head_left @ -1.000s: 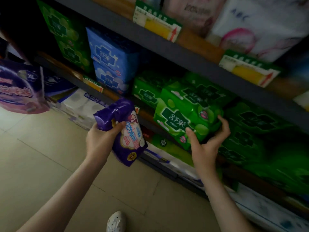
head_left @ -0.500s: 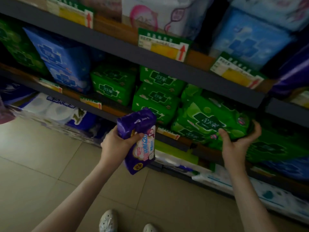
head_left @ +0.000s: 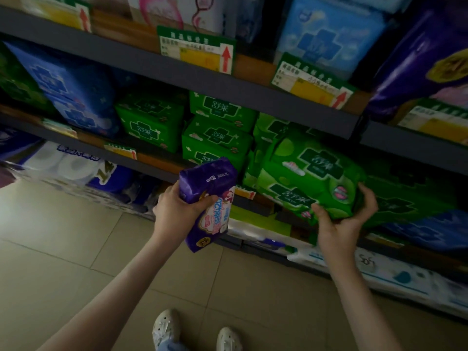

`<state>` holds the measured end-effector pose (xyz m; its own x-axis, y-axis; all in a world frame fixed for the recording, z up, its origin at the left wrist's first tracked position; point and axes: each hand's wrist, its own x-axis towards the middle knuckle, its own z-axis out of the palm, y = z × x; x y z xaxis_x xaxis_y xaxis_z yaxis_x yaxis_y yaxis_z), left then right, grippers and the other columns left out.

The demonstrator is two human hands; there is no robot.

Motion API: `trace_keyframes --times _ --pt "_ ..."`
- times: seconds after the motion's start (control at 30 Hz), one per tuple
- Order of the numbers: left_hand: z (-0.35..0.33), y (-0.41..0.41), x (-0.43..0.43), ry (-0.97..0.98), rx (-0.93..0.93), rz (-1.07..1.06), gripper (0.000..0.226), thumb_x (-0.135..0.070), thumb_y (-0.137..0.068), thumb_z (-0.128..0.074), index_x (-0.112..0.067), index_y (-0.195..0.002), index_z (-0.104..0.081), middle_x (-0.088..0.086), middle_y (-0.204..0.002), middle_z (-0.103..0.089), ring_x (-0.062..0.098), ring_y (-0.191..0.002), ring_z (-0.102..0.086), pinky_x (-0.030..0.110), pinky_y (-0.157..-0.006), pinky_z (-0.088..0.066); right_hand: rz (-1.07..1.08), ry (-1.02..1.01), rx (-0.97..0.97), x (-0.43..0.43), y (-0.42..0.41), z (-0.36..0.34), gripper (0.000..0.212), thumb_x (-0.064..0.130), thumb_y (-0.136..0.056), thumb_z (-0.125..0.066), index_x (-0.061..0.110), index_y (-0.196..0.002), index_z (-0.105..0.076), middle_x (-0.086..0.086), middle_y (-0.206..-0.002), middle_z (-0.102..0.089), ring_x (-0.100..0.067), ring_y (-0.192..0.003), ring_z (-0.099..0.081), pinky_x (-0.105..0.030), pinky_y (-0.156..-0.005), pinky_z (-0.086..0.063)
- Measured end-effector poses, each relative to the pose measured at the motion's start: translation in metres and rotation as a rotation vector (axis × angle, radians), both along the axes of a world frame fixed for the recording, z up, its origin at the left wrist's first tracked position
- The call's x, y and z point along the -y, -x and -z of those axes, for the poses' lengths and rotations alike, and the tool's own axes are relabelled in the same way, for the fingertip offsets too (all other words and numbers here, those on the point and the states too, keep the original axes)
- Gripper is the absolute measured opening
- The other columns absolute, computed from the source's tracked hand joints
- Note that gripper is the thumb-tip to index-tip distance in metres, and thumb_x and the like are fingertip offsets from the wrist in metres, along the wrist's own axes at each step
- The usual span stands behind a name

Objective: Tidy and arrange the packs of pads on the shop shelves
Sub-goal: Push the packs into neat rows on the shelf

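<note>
My left hand (head_left: 177,211) grips a purple pack of pads (head_left: 209,201) in front of the middle shelf (head_left: 157,163), thumb across its face. My right hand (head_left: 342,221) holds a light green twin pack of pads (head_left: 309,178) from below, fingers curled round its right end, at the shelf's front edge. Darker green packs (head_left: 217,133) are stacked behind and to the left. Blue packs (head_left: 73,89) stand further left.
The upper shelf (head_left: 228,82) carries green and yellow price tags (head_left: 197,51), white, blue and purple packs. Dark green packs (head_left: 410,198) fill the shelf to the right. Toilet roll packs (head_left: 68,165) sit on the bottom shelf. Tiled floor and my shoes (head_left: 167,328) lie below.
My right hand has carried the light green twin pack rightward along the middle shelf. My left hand keeps its grip on the purple pack, and the view has shifted right.
</note>
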<state>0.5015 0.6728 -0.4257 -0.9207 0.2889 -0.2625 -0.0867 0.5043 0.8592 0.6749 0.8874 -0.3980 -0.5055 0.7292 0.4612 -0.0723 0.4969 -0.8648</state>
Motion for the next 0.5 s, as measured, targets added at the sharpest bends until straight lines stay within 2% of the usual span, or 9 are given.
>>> trace_keyframes --times 0.1,0.2,0.3,0.33,0.43,0.47,0.5 --pt "-0.002 -0.003 -0.008 0.019 -0.023 0.029 0.073 -0.087 -0.040 -0.062 -0.046 -0.099 -0.056 -0.011 -0.102 -0.067 0.018 -0.099 -0.063 0.053 -0.087 -0.049 -0.035 0.025 -0.016 0.009 0.000 0.000 0.077 -0.025 -0.072 -0.061 0.022 -0.121 -0.025 0.003 -0.125 -0.031 0.012 -0.114 -0.046 -0.008 -0.090 -0.042" --pt "-0.006 -0.006 -0.009 0.029 -0.040 0.024 0.071 -0.084 -0.043 -0.062 -0.042 -0.100 -0.057 -0.010 -0.103 -0.067 0.020 -0.099 -0.063 0.053 -0.087 -0.049 -0.087 0.027 -0.019 0.017 0.003 -0.001 0.083 -0.033 -0.069 -0.058 0.022 -0.121 -0.025 0.006 -0.127 -0.032 0.012 -0.114 -0.047 -0.008 -0.086 -0.045" --pt "-0.007 -0.007 -0.003 0.028 -0.035 -0.008 0.076 -0.088 -0.040 -0.062 -0.041 -0.100 -0.057 -0.010 -0.100 -0.068 0.020 -0.098 -0.063 0.053 -0.085 -0.050 -0.147 -0.013 0.039 0.024 0.000 0.005 0.094 -0.024 -0.070 -0.061 0.038 -0.131 -0.025 0.025 -0.133 -0.037 0.000 -0.118 -0.050 -0.028 -0.083 -0.055" --pt "-0.008 -0.008 0.000 0.029 -0.033 -0.027 0.073 -0.086 -0.041 -0.064 -0.043 -0.099 -0.056 -0.009 -0.100 -0.068 0.021 -0.097 -0.063 0.054 -0.085 -0.049 -0.156 -0.022 0.070 0.029 -0.003 0.007 0.096 -0.019 -0.071 -0.062 0.046 -0.132 -0.026 0.026 -0.134 -0.037 -0.001 -0.119 -0.050 -0.032 -0.085 -0.054" --pt "-0.010 -0.013 0.011 0.043 -0.027 -0.081 0.058 -0.074 -0.047 -0.065 -0.047 -0.097 -0.054 -0.006 -0.100 -0.068 0.024 -0.098 -0.062 0.056 -0.087 -0.048 -0.201 -0.008 0.138 0.045 -0.009 0.011 0.094 -0.012 -0.074 -0.062 0.055 -0.130 -0.027 0.021 -0.135 -0.037 0.007 -0.118 -0.048 -0.021 -0.089 -0.050" --pt "-0.012 -0.015 0.014 0.054 -0.024 -0.091 0.056 -0.073 -0.048 -0.064 -0.049 -0.097 -0.054 -0.006 -0.100 -0.068 0.025 -0.100 -0.062 0.056 -0.088 -0.047 -0.214 0.017 0.151 0.050 -0.010 0.012 0.092 -0.010 -0.075 -0.062 0.056 -0.129 -0.028 0.026 -0.135 -0.036 0.005 -0.119 -0.048 -0.026 -0.089 -0.052" --pt "-0.014 -0.016 0.017 0.064 -0.021 -0.100 0.054 -0.073 -0.048 -0.064 -0.050 -0.096 -0.054 -0.007 -0.100 -0.068 0.025 -0.100 -0.062 0.056 -0.089 -0.046 -0.227 0.061 0.162 0.055 -0.010 0.012 0.090 -0.009 -0.076 -0.062 0.057 -0.128 -0.028 0.032 -0.133 -0.035 -0.003 -0.121 -0.049 -0.038 -0.088 -0.055"
